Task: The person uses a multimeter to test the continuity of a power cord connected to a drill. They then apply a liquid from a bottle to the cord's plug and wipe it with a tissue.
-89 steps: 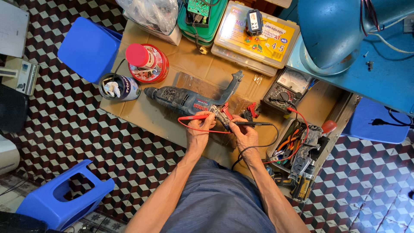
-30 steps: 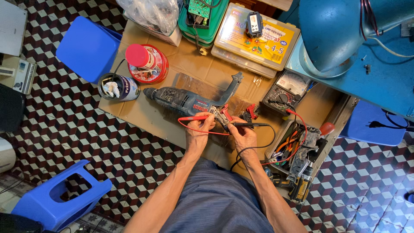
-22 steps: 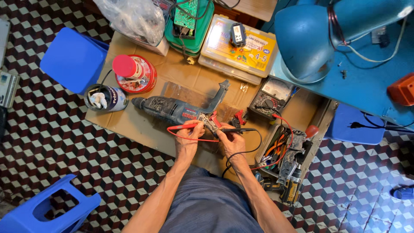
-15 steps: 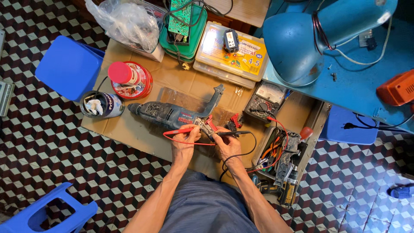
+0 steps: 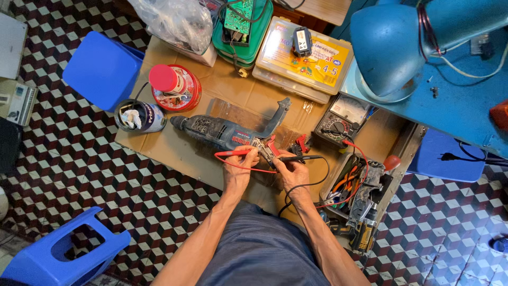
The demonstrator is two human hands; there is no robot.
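The person's two hands are close together over the rear end of a blue-green power drill (image 5: pixel 222 132), which lies on its side on a sheet of brown cardboard (image 5: pixel 174 153) spread over the tiled floor (image 5: pixel 79 175). The left hand (image 5: pixel 239 168) is closed around a red test probe (image 5: pixel 233 153), whose red lead loops below the fingers. The right hand (image 5: pixel 292 170) is closed around a black test probe (image 5: pixel 301 158), with its black lead curling down past the wrist. Both probe tips point at the drill's opened back part, just between the hands; whether they touch it cannot be told.

The leads run to a meter with a dial (image 5: pixel 341 119) lying to the right of the drill. Just beyond it an open tool tray (image 5: pixel 365 185) holds pliers and a cordless driver. Behind the drill stand a red tin (image 5: pixel 177 87), a small can (image 5: pixel 136 116), a yellow plastic case (image 5: pixel 304 55) and a green box (image 5: pixel 241 24). Blue stools (image 5: pixel 103 69) stand around the cardboard, and a blue lamp shade (image 5: pixel 389 50) hangs at the upper right.
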